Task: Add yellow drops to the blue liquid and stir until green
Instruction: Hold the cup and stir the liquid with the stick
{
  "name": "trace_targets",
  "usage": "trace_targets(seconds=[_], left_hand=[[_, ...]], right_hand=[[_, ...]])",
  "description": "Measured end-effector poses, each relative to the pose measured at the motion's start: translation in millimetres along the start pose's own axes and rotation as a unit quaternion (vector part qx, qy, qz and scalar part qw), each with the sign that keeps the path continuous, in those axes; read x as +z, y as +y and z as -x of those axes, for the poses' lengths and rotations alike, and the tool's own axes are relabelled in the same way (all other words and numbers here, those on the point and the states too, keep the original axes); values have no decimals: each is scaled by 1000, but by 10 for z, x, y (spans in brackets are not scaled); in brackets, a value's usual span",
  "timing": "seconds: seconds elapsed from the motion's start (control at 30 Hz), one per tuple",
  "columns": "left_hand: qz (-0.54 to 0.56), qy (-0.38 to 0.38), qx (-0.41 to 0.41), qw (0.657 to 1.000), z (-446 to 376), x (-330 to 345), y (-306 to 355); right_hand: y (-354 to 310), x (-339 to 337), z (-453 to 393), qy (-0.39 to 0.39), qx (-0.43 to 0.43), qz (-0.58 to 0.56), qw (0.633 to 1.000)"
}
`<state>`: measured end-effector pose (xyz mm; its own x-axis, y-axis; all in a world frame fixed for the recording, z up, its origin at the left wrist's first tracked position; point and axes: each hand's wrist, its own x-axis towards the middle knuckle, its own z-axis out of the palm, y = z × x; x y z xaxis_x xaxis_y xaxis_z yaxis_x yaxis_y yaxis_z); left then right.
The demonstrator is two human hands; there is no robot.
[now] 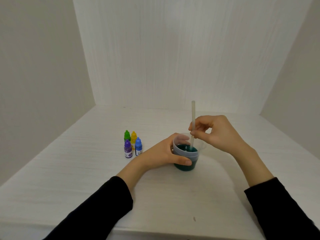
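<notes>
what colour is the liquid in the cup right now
Dark teal, a blue-green, seen in the head view inside the clear cup around the stir stick.

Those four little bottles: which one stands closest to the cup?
The blue bottle, front right of the group, stands nearest the cup; purple sits beside it, green and yellow behind.

clear cup (186,155), teal-green liquid (186,149), upright stick (192,122)

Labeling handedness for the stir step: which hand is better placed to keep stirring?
Right. The right hand already pinches the stirring stick, whose tip sits in the teal liquid. The left hand grips the clear plastic cup, steadying it.
</notes>
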<state>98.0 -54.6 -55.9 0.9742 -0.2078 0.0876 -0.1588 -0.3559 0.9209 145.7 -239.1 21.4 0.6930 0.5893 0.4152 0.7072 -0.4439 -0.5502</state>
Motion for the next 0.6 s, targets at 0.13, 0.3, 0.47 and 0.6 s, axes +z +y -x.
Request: trace_targets(seconds=[0.13, 0.3, 0.47, 0.6], left_hand=[[-7, 3, -6, 1000, 4, 6, 0], [1, 4, 4, 1000, 10, 3, 3], [1, -1, 6, 1000, 19, 4, 29], [4, -5, 23, 1000, 5, -2, 16]], right_hand=[[-5, -43, 32, -2, 0, -32, 999], [-36, -40, 50, -46, -12, -100, 994], [-72, 48, 52, -72, -17, -155, 985], [-75, 119, 41, -69, -10, -159, 985]])
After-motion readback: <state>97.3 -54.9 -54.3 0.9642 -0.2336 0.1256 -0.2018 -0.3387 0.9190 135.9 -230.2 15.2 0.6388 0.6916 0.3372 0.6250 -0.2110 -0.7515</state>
